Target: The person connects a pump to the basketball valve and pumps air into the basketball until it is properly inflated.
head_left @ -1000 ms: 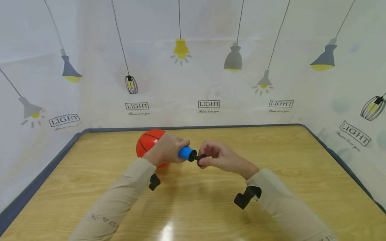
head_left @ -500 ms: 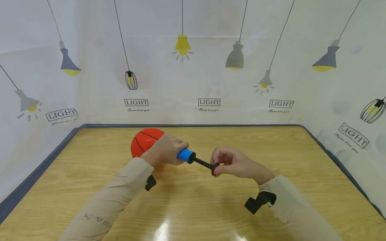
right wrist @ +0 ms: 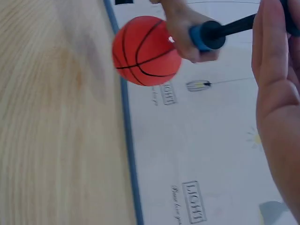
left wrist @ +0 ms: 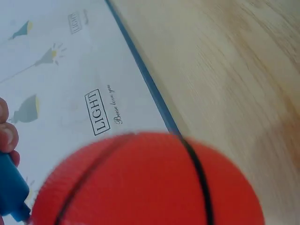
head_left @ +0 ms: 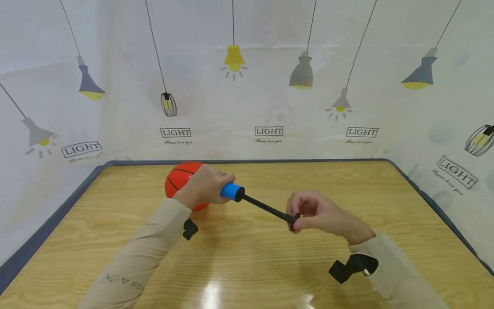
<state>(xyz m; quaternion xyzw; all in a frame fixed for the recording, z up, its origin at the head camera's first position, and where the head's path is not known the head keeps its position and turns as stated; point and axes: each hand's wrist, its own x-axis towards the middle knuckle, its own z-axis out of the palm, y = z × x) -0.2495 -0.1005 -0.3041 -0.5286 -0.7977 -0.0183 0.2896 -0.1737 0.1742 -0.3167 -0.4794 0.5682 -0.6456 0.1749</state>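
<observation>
My left hand (head_left: 206, 183) grips the blue barrel of a hand pump (head_left: 232, 192), held above the table. From the barrel's black end a long black rod slopes down to the right. My right hand (head_left: 322, 214) pinches the black handle at the rod's end. A red ball with black basketball lines (head_left: 181, 178) sits behind the left hand and wrist, partly hidden by them. In the left wrist view the ball (left wrist: 154, 183) looms large, and the barrel's narrow blue tip (left wrist: 19, 213) points toward it. The right wrist view shows the ball (right wrist: 145, 51) beside the left hand.
The wooden table (head_left: 247, 266) has a dark blue edge (head_left: 270, 161) along its back and sides. Behind it stands a pale wall covering (head_left: 231, 103) printed with hanging lamps. Black wrist camera mounts (head_left: 349, 267) stick out under both sleeves.
My right hand has moved right and slightly down, drawing the black rod far out of the barrel. The left hand, pump barrel and ball have shifted slightly left.
</observation>
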